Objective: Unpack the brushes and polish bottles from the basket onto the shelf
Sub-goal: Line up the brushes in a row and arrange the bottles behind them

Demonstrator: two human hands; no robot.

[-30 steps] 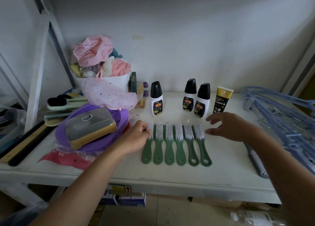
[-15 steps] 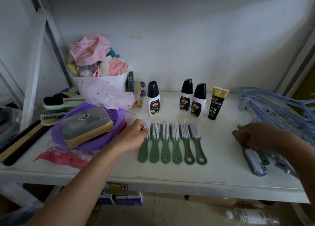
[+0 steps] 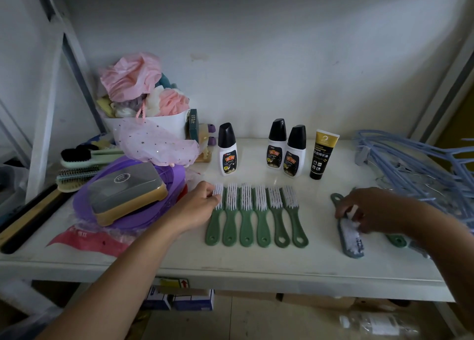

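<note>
Several green brushes (image 3: 256, 216) with white bristles lie side by side on the white shelf (image 3: 230, 262). My left hand (image 3: 197, 206) rests against the head of the leftmost one, fingers loosely bent. My right hand (image 3: 369, 211) is curled over a loose pile of green brushes (image 3: 350, 237) at the right and grips one of them. Behind stand three white polish bottles (image 3: 275, 144) with black caps and a black-and-gold tube (image 3: 320, 154). No basket is in view.
A white tub of pink puffs (image 3: 148, 108) stands at the back left. A purple lid with a grey-and-gold box (image 3: 125, 188), shoe brushes (image 3: 77, 165) and a red bag lie at the left. Blue hangers (image 3: 415, 165) are heaped at the right. Cartons sit under the shelf.
My right hand has swung from the row of brushes to the loose brushes at the right and closed on one. My left hand has stayed at the leftmost brush.
</note>
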